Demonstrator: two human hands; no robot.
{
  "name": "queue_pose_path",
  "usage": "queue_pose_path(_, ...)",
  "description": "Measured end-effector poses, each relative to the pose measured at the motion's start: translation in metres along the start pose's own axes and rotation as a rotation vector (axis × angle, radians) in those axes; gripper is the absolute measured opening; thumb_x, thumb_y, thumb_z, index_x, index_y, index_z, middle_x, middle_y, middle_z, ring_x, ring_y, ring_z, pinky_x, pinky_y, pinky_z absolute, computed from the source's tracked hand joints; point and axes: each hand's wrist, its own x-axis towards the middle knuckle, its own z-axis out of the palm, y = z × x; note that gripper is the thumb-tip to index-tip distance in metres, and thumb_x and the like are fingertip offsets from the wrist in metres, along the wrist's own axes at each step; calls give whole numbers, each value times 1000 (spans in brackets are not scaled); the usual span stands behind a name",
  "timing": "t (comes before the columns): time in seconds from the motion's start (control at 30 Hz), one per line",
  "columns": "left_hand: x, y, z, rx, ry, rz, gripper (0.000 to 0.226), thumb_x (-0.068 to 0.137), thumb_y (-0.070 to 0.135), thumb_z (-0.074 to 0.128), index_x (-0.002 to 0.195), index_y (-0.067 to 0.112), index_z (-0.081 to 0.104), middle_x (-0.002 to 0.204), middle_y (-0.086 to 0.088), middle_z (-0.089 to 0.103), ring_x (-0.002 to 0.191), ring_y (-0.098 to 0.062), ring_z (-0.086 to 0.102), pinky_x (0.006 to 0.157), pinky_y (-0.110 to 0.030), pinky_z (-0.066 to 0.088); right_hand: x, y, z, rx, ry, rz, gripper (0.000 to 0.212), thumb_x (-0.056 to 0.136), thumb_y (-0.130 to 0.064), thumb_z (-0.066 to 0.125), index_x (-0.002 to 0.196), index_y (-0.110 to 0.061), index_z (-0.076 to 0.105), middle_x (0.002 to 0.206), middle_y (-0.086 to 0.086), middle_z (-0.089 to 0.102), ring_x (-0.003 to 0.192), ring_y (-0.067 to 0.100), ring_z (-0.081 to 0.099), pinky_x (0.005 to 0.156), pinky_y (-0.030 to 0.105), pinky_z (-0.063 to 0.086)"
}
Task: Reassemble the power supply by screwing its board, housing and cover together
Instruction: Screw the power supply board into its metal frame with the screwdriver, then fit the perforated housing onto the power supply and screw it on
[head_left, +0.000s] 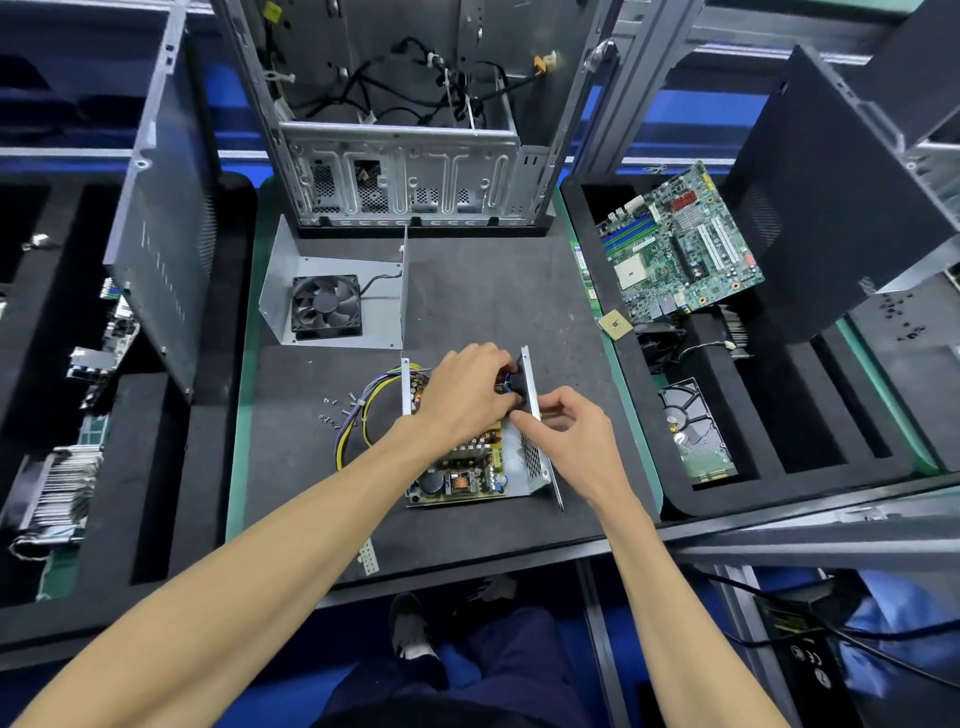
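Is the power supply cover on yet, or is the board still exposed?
Off. The board lies exposed in the housing, and the cover, fan inside, sits apart behind it.

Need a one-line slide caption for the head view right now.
Both hands, left hand and right hand, work at the open power supply, its fan cover and loose screws lying aside on the mat.
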Motion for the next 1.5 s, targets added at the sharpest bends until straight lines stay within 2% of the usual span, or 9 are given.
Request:
queue_pose_path(0.3,-3,8,-1,153,47,-14,30,91,36,65,116,19,69,111,-5,57,108,-28,48,89,-38,35,-5,-3,2,66,21,-2,19,97,-42,66,87,-26,67,76,-17,70,72,-2,61,65,13,45)
queue_pose_path(0.43,-5,29,-8,389,21,18,17,93,19,52,90,11,66,103,-11,55,100,-31,43,77,-36,23,-9,-6,0,130,1,52,29,105,-33,47,94,-23,72,84,-6,72,78,6,62,71,19,48)
queue_pose_path(0.53,-1,41,-24,222,-209,-58,22,91,5,46,70,9,52,100,-21,65,95,-38,57,69,-36,33,-12,-10,0,246,-4,114,35,103,-24,41,98,-22,76,93,-8,78,88,5,71,74,20,55)
queue_pose_path(0.67,9,45,-40,90,-324,-177,34,97,26,29,91,7,57,113,-23,62,98,-42,57,77,-42,43,-15,-15,2,279,25,166,38,106,-19,39,98,-26,76,93,-14,77,90,-1,69,90,33,54)
queue_pose_path(0.77,8,44,-42,38,-239,-273,52,92,59,42,73,12,50,79,-6,62,73,-28,55,60,-34,36,-17,-18,4,286,24,172,38,107,-19,38,100,-25,75,102,-10,75,97,2,68,97,38,52)
queue_pose_path(0.93,0,42,-51,-63,-94,-369,26,82,41,63,83,16,69,76,-2,67,79,-30,64,63,-34,46,-18,-24,1,316,-6,110,43,109,-19,35,105,-27,77,115,-6,74,114,8,64,102,38,51)
queue_pose_path(1.17,-21,20,-87,-338,-10,-423,25,85,36,63,78,16,77,72,-4,74,79,-30,69,71,-40,57,-10,-45,38,395,-145,167,47,106,-38,51,151,-40,37,106,-43,60,89,-33,52,69,2,44)
queue_pose_path(1.37,-30,18,-108,-511,-23,-493,37,89,26,65,82,-11,66,67,-12,61,58,-19,48,57,-31,37,-10,-58,48,496,-227,201,59,107,-34,51,159,-42,24,109,-28,72,102,-4,69,69,16,56)
queue_pose_path(1.5,-30,30,-119,-631,35,-468,30,92,23,61,74,0,69,69,-12,67,55,-19,56,49,-22,45,-15,-72,34,481,-241,165,65,105,-37,53,161,-43,19,115,-29,71,105,-4,69,70,15,56)
